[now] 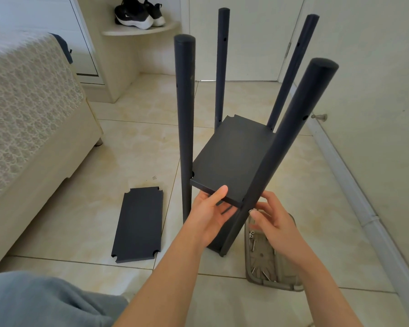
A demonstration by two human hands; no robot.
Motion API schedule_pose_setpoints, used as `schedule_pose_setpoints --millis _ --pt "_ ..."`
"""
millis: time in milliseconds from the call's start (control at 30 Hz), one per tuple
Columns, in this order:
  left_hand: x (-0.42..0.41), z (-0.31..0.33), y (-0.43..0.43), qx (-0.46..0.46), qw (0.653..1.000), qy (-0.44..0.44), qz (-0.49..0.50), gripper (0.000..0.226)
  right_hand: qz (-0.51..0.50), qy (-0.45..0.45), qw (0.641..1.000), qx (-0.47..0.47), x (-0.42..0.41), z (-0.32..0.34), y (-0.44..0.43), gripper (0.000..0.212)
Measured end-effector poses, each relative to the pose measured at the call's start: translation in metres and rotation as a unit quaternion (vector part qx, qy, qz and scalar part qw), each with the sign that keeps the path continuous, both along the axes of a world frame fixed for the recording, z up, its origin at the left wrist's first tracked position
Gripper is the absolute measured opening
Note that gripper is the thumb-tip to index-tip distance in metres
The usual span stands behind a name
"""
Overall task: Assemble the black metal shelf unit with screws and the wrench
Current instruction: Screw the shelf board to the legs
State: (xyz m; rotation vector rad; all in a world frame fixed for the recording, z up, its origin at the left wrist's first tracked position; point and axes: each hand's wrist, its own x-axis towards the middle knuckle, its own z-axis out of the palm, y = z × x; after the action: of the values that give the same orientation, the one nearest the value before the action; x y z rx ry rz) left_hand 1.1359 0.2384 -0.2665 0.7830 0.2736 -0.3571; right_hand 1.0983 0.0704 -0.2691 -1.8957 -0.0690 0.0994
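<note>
The black shelf unit stands on the tiled floor with its round posts (185,109) pointing up. A black shelf panel (232,159) lies tilted between the posts. My left hand (210,213) grips the panel's near edge, thumb on top and fingers under it. My right hand (273,218) pinches something small against the near right post (288,140), just below the panel's corner; what it pinches is hidden. Another black panel (139,224) lies flat on the floor to the left. The wrench is not visible.
A grey tray (269,263) with several screws sits on the floor under my right hand. A bed (26,119) stands at the left and a wall with a white pipe (354,197) at the right. My knee (40,300) is at the bottom left.
</note>
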Motion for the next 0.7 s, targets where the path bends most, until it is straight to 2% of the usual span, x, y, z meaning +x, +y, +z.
schedule_pose_setpoints --millis 133,300,700 --pt "-0.002 -0.001 0.000 -0.003 1.000 -0.002 -0.002 0.033 -0.003 0.008 1.000 0.016 0.001 0.003 0.003 0.047" --pt "-0.003 -0.001 0.002 -0.008 1.000 -0.008 -0.001 0.033 0.002 0.027 0.999 0.046 0.002 0.001 0.004 0.042" --pt "0.003 0.002 0.017 -0.054 0.998 0.013 0.041 0.037 0.047 -0.019 0.999 -0.015 0.025 0.010 0.021 0.046"
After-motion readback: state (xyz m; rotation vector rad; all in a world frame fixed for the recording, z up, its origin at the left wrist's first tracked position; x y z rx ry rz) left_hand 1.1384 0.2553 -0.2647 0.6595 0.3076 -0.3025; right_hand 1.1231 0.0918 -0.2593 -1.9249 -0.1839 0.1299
